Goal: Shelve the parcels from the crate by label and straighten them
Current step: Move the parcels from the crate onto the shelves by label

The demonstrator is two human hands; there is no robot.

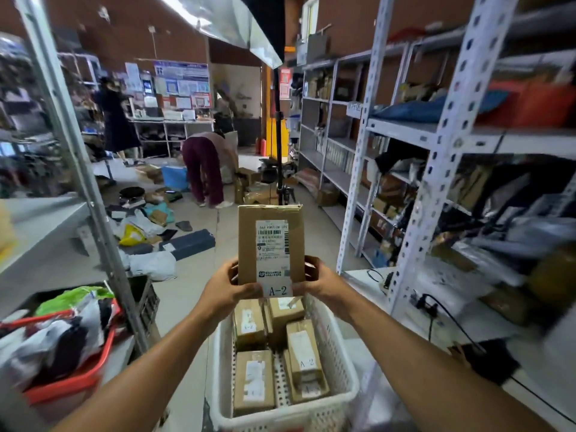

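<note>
- The left hand and the right hand both grip the lower end of a brown cardboard parcel, fingers curled round its side edges and thumbs pressed on the front.
- The parcel stands upright in the air above the white crate, its front turned to the camera; it carries a white shipping label with barcodes and a tag reading "A-2" at the bottom.
- Four more brown parcels lie in the crate; one also shows "A-2".
- A red basket of bagged goods sits at the left beside a metal post.
- Grey metal shelving holding parcels stands at the right; open aisle floor runs ahead, with loose packages strewn on its left side.
</note>
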